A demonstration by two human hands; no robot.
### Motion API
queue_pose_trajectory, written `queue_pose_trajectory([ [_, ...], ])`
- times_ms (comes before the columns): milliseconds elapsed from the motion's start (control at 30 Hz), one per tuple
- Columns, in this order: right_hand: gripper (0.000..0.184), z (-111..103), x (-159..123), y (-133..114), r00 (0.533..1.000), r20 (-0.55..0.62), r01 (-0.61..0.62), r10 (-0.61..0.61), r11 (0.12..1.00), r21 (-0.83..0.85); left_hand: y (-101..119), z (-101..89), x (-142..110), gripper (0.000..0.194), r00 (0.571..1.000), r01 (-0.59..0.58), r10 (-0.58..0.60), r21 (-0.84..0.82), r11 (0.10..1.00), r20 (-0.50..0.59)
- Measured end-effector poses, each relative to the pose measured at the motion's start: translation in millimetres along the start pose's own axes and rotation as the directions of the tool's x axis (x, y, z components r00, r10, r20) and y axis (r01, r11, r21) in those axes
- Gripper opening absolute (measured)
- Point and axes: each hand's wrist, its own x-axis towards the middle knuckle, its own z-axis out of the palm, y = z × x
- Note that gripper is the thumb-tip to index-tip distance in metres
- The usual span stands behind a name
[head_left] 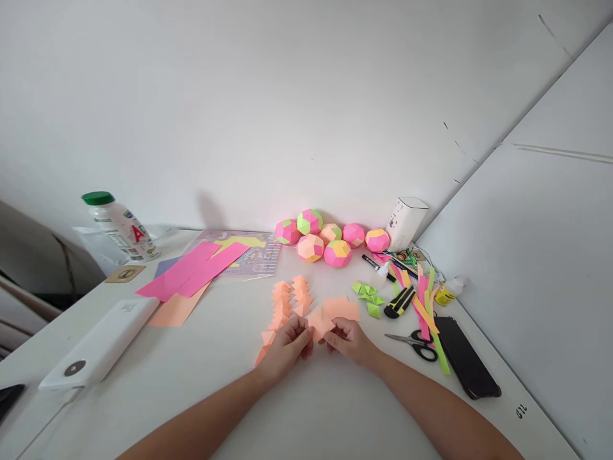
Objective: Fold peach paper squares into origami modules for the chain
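Note:
Between my two hands is a small folded piece of peach paper (320,324), pinched at its left and right sides. My left hand (293,342) closes on its left edge, thumb on top. On the opposite side, my right hand (348,338) grips the right corner between thumb and fingers. Flat peach paper (345,309) lies just behind my right hand. Two rows of folded peach paper units (281,300) stand beyond my left hand, the nearer ones partly hidden by it. Several folded green units (368,295) lie to the right.
Paper balls (310,248) sit by the wall. At right are a utility knife (400,303), scissors (416,344), paper strips (423,300), a glue bottle (446,292) and a black phone (467,358). At left are pink sheets (179,275), a white power bank (103,342) and a bottle (122,227).

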Motion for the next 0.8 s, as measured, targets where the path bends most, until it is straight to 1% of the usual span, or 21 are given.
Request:
queue_pose_trajectory([
  [100,0.027,-1.3,0.4,-1.5,1.0,-0.031,0.001,-0.001,1.0,-0.016,2.7,0.9,-2.2,0.033,0.999,0.032,-0.034,0.046,0.998,0.038],
  [200,0.025,-2.3,-0.3,-1.9,1.0,-0.008,0.003,-0.003,1.0,-0.012,4.1,1.7,-2.8,0.03,0.999,0.011,-0.013,0.068,0.998,0.037],
  [300,0.025,-2.8,-0.7,-0.8,1.0,0.0,0.003,-0.003,1.0,-0.016,3.0,2.9,-1.1,0.026,1.0,-0.017,0.017,0.026,1.0,0.007],
  [433,0.024,-2.8,1.1,1.8,1.0,-0.015,0.025,-0.025,0.999,0.024,0.6,4.1,1.3,0.032,0.998,-0.056,0.054,-0.058,0.997,-0.028],
  [500,0.026,-2.8,2.4,3.1,0.999,-0.024,0.022,-0.021,0.999,0.039,-0.4,3.7,1.7,0.032,0.998,-0.061,0.061,-0.055,0.997,-0.003],
  [633,0.029,-3.5,3.8,4.4,0.998,-0.066,0.016,-0.011,0.996,0.087,-1.9,2.4,0.8,0.028,0.996,-0.051,0.05,0.007,0.999,0.068],
  [800,0.028,-4.6,3.5,5.7,0.999,-0.053,0.001,0.004,0.996,0.091,-0.8,2.8,-0.7,0.032,0.996,-0.024,0.02,0.055,0.998,0.083],
])
